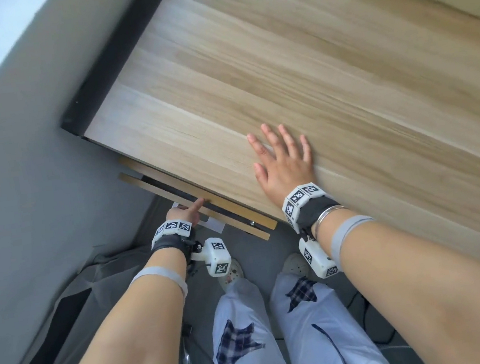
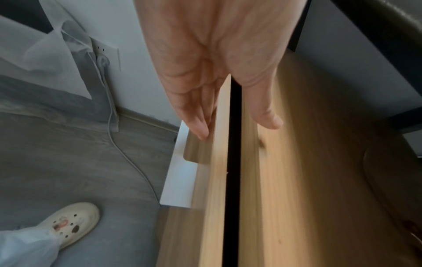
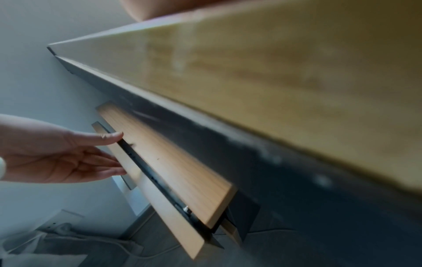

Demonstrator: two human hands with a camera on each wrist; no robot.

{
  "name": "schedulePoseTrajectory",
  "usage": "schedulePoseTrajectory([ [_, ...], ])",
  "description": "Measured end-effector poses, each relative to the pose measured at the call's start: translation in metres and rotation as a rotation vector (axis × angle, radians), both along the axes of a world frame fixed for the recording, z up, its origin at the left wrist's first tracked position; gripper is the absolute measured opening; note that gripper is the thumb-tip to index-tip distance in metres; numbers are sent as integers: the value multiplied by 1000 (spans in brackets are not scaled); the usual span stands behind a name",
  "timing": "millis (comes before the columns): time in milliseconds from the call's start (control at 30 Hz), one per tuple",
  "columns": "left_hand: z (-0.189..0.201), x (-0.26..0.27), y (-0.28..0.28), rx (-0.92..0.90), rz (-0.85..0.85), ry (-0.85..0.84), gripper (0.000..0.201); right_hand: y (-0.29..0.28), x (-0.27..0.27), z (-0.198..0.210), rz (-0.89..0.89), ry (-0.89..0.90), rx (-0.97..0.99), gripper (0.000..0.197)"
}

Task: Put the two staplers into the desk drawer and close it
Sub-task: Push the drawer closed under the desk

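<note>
The desk fills the upper right of the head view, and its drawer, lower centre, stands open by only a dark slit. The right hand lies flat and empty on the desktop. The left hand, fingers straight, presses the drawer front and holds nothing. No staplers show; presumably they are inside. A hard shove could pinch the thumb over the gap.

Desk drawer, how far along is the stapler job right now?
No stapler shows on the desktop, so they are probably stowed, though the drawer's inside is hidden. In hand: the left hand presses straight fingers against the drawer front, a dark gap still open behind it. The right hand rests flat on the desktop. Left: push it fully shut.
</note>
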State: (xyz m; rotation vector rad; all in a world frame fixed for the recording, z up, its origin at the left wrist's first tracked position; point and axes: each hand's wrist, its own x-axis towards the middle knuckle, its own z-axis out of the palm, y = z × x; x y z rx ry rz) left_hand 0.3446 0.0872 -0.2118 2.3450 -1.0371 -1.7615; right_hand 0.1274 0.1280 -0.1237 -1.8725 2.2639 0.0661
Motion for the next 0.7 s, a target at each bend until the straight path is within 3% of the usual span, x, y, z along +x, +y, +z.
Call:
schedulePoseTrajectory([
  [167, -4, -13, -6, -29, 152, 95, 29, 0, 2, 2, -10, 12, -3, 61],
  [200, -7, -15, -7, -32, 169, 111, 36, 0, 1, 2, -6, 8, 9, 61],
  [300, -9, -20, -11, -68, 69, 65, 21, 0, 1, 3, -8, -1, 7, 61],
  [600, -15, -14, -25, 23, -83, -33, 39, 0, 1, 1, -8, -7, 12, 61],
  [700, -19, -19, -35, 83, -144, -4, 64, 0, 1, 1, -12, -5, -8, 60],
])
